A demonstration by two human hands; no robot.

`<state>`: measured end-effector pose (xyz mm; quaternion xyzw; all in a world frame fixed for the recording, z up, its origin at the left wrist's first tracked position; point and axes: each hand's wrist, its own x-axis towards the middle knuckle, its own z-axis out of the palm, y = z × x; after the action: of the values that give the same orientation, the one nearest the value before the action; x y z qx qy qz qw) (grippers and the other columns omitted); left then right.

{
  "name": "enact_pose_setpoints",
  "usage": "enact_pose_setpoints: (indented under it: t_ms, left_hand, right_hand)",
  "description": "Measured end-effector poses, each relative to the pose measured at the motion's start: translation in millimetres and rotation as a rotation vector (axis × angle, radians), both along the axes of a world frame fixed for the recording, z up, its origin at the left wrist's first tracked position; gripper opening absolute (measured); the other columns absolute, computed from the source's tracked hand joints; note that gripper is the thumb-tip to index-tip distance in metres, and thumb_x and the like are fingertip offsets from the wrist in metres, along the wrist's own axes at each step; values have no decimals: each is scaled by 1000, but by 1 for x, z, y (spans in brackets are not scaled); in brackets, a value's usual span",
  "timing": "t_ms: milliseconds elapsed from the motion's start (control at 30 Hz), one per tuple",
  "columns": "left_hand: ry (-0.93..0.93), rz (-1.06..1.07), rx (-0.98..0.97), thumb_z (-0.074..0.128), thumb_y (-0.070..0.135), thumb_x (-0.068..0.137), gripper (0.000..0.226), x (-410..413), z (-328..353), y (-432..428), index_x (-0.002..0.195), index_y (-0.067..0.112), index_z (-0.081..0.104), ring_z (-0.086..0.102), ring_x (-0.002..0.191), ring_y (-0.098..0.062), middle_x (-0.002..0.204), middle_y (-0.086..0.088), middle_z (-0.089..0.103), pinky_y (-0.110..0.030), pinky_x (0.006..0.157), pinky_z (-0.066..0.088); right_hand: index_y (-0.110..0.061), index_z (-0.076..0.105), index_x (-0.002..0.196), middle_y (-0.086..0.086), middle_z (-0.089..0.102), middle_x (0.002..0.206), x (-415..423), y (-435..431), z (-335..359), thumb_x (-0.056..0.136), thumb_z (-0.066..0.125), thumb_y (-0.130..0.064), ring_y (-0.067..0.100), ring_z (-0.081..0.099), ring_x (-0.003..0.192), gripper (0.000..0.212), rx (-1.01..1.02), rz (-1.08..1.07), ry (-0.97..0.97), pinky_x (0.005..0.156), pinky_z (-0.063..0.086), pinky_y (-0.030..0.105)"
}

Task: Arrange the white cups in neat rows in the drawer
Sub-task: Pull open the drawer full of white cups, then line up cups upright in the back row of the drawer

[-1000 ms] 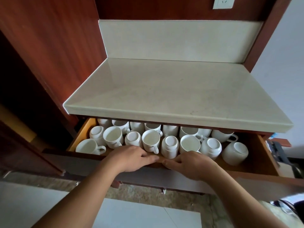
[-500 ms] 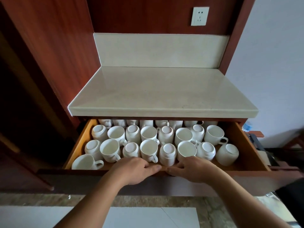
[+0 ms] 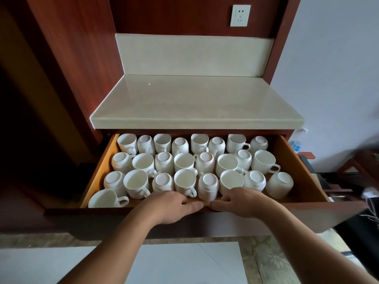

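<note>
A wooden drawer [image 3: 295, 165] stands pulled far out under a pale stone counter. Several white cups [image 3: 185, 181] fill it in rough rows, some upright, some upside down. One cup [image 3: 106, 198] lies alone at the front left and another [image 3: 280, 184] leans at the front right. My left hand [image 3: 170, 206] and my right hand [image 3: 242, 201] both grip the drawer's front edge, fingertips almost touching at the middle. Neither hand touches a cup.
The stone counter [image 3: 194, 99] overhangs the back of the drawer. A dark wooden panel [image 3: 67, 58] runs along the left. A wall socket [image 3: 240, 15] sits above the backsplash. Dark furniture and cables [image 3: 356, 193] crowd the right side. Tiled floor [image 3: 180, 263] lies below.
The drawer has slid out towards me with both hands on its front edge, and a further back row of cups has come into view.
</note>
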<state>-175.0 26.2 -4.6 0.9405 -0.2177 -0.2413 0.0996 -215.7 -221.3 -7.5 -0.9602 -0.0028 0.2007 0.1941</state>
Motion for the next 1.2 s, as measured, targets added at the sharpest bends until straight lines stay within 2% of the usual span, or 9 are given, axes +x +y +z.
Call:
enact_pose_setpoints:
  t_ms: [133, 267, 567, 700, 800, 900, 1033, 1100, 1200]
  left_hand:
    - [15, 8, -7, 22, 99, 73, 84, -13, -2, 3, 105, 38, 69, 61, 93, -16, 102, 10, 67, -33, 71, 47]
    - [25, 4, -6, 22, 99, 73, 83, -25, 0, 10, 103, 37, 68, 61, 92, -15, 99, 10, 66, -34, 76, 50]
    - [66, 26, 7, 26, 95, 79, 72, -32, 11, 12, 86, 33, 62, 59, 86, -13, 88, 12, 60, -32, 66, 42]
    - [102, 35, -16, 29, 94, 78, 73, -29, 10, 13, 93, 32, 63, 60, 88, -17, 85, 10, 58, -33, 67, 43]
    - [180, 33, -51, 37, 95, 74, 71, -20, 11, 16, 103, 37, 66, 62, 94, -14, 95, 11, 64, -35, 83, 50]
    - [238, 17, -54, 50, 88, 75, 55, -2, 23, 22, 109, 47, 64, 61, 98, -6, 104, 18, 66, -33, 92, 49]
    - [172, 89, -124, 56, 77, 80, 45, 33, 35, 38, 112, 46, 65, 64, 93, -3, 101, 24, 67, -33, 88, 55]
    - [122, 203, -218, 58, 75, 80, 39, 54, 39, 51, 106, 47, 65, 68, 87, -3, 97, 25, 69, -37, 86, 58]
    - [-30, 372, -340, 64, 61, 88, 21, 88, 39, 75, 101, 46, 67, 65, 87, 6, 96, 24, 69, -23, 79, 55]
  right_hand:
    - [-21, 65, 72, -6, 60, 66, -14, 2, 0, 62, 40, -97, 10, 61, 72, 80, 8, 3, 27, 69, 46, 29]
    - [-28, 61, 63, -7, 58, 65, -26, 7, -2, 63, 39, -96, 7, 57, 68, 72, 11, 13, 32, 69, 45, 29]
    - [-26, 59, 64, -7, 58, 66, -28, 11, -4, 63, 37, -97, 8, 57, 68, 74, 6, 17, 35, 68, 45, 30]
    - [-39, 60, 60, -11, 56, 67, -21, 9, 0, 73, 44, -90, 5, 54, 69, 55, 50, 54, 137, 67, 41, 25]
    - [-42, 66, 73, -13, 60, 76, -10, 7, 9, 69, 45, -90, 3, 58, 78, 53, 57, 115, 241, 73, 42, 24]
    - [-47, 69, 81, -17, 62, 81, 6, 6, 23, 71, 49, -89, 2, 59, 83, 48, 13, 184, 347, 83, 44, 25]
    - [-36, 71, 107, -9, 73, 105, 41, 11, 38, 72, 51, -89, 14, 69, 101, 67, -86, 318, 467, 94, 49, 30]
    - [-34, 70, 112, -6, 74, 112, 64, 13, 43, 81, 56, -78, 11, 69, 95, 56, -83, 361, 458, 88, 51, 28]
    - [-25, 71, 106, -6, 76, 99, 103, 21, 43, 90, 60, -59, 4, 71, 80, 39, 49, 349, 338, 80, 56, 27]
